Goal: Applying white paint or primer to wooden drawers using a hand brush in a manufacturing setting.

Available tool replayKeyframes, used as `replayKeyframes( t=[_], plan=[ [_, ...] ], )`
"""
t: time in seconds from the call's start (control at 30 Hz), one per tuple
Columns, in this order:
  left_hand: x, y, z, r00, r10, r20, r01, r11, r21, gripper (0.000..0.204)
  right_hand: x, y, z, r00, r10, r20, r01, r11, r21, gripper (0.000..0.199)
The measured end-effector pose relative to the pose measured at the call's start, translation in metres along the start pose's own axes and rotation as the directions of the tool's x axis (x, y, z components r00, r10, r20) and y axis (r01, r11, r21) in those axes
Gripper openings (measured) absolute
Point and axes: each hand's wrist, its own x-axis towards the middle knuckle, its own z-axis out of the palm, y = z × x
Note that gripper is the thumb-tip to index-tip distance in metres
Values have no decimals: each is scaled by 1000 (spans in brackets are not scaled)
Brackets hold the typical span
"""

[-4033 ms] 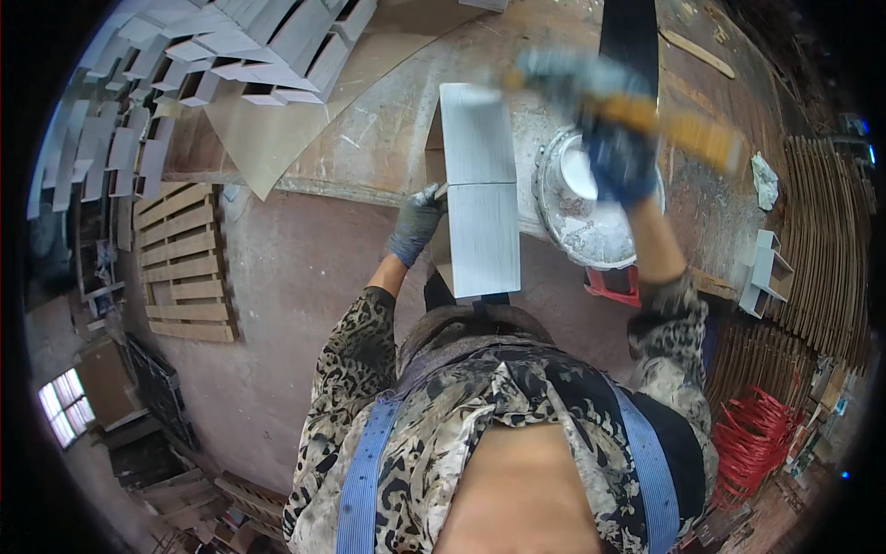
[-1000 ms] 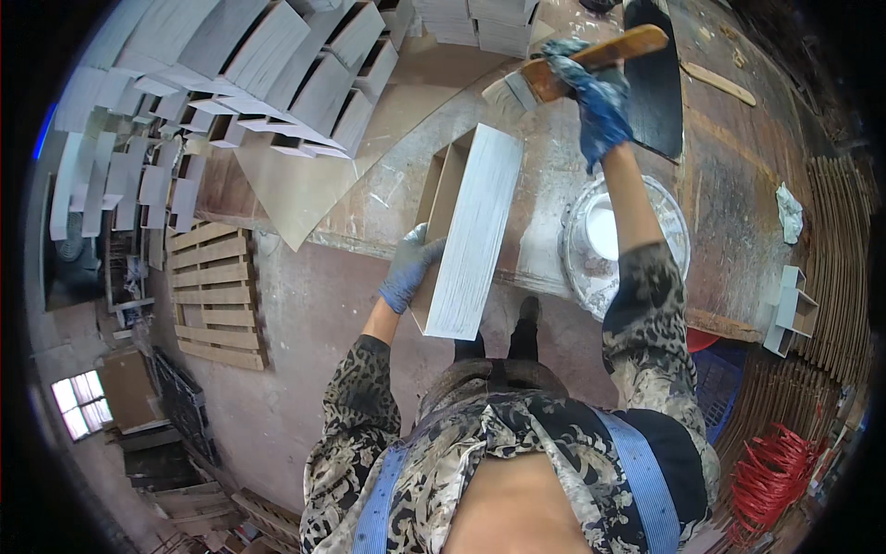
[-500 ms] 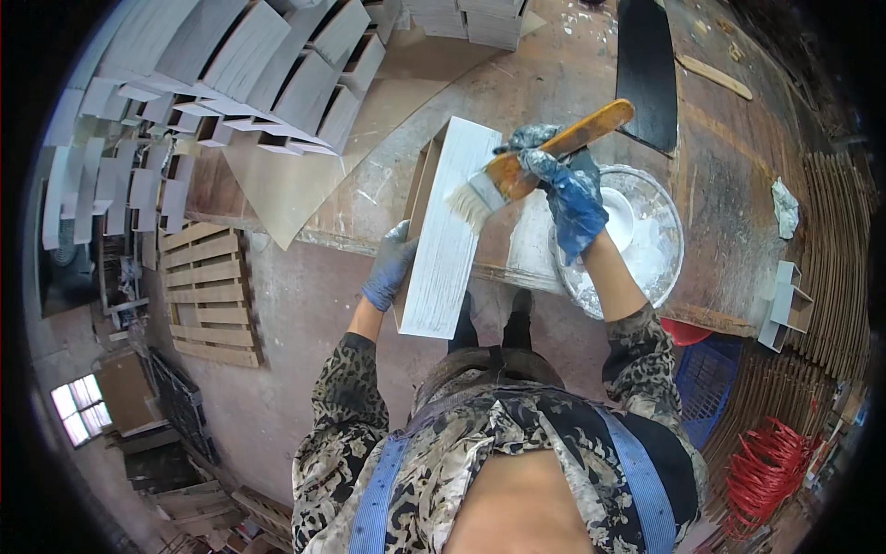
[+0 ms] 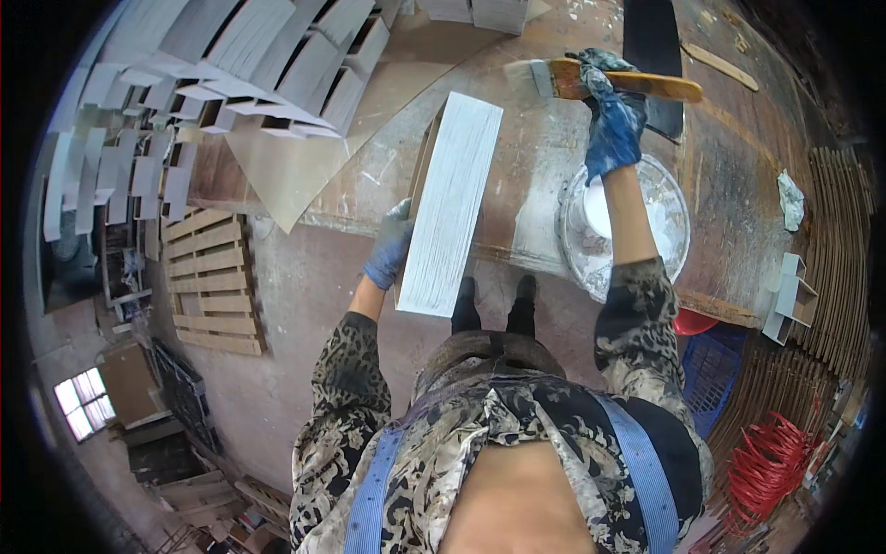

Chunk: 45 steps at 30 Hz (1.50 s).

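Note:
A long wooden box (image 4: 452, 208) with streaky white paint on its upward face is held tilted at the table's front edge. My left hand (image 4: 391, 251), in a blue glove, grips its left side; the fingertips are partly hidden behind it. In a paint-smeared blue glove, my right hand (image 4: 613, 115) is closed around a wide paintbrush (image 4: 574, 79). The brush is off the box, its pale bristles pointing left over the table and its wooden handle to the right. Below that hand stands a plastic-lined tub (image 4: 674, 222) with white paint and a white round container (image 4: 598, 210), partly covered by my forearm.
White-painted boxes (image 4: 268, 55) are stacked at the far left on a brown sheet (image 4: 295, 175). A black board (image 4: 653, 55) and a wooden stick (image 4: 720, 66) lie at the far right. A small white box (image 4: 787, 300) sits by the right edge. Left of the table is a pallet (image 4: 214, 282).
My right hand has lifted the paintbrush off the box and moved it away and to the right, turning the bristles leftward. The box has shifted slightly farther away in my left hand.

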Motion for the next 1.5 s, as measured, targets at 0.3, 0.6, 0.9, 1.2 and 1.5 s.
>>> replayKeyframes(
  t=[0.3, 0.6, 0.9, 1.2, 1.5],
  plan=[
    [-3, 7, 1, 998, 65, 13, -65, 997, 50, 25, -232, -64, -84, 609, 426, 669, -225, 902, -369, 27],
    [-12, 14, 7, 1000, 20, 7, -20, 1000, 17, 24, -146, -33, -11, 871, 210, 443, -55, 940, -337, 29],
    [-1, -1, 2, 991, 135, 26, -137, 982, 131, 28, -263, -75, -4, 614, 182, 768, -131, 983, -128, 26],
    [0, -4, 3, 989, 143, 47, -146, 986, 79, 27, -243, -86, 41, 470, -56, 881, 353, 927, -129, 30],
    [3, -5, -1, 986, 157, 54, -157, 988, 4, 27, -172, -45, 17, 916, 357, 182, -366, 930, 19, 36]
  ],
)
